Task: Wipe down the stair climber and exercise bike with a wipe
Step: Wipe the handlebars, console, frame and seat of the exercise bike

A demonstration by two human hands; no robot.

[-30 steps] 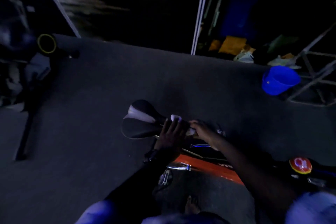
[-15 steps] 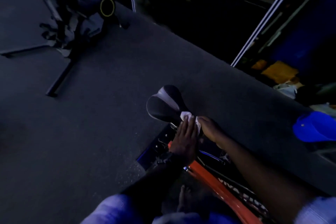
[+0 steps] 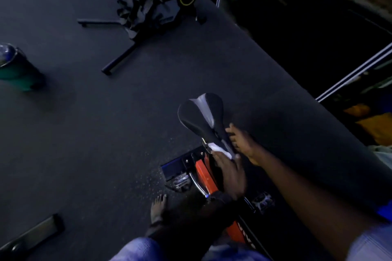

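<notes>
Wiping the bike seat's nose

My left hand [image 3: 230, 176] presses the wipe [image 3: 220, 149] flat-fingered on the seat [image 3: 203, 112]; my right hand [image 3: 244, 144], fingers spread, steadies its 3 o'clock side. The seat runs 11 to 5, nose toward me. The wipe may slip off that narrow nose.

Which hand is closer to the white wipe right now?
Left. The left hand presses the wipe against the narrow nose of the bike saddle. The right hand rests against the saddle's other side, just beside the wipe, fingers extended, apparently not on it.
</notes>
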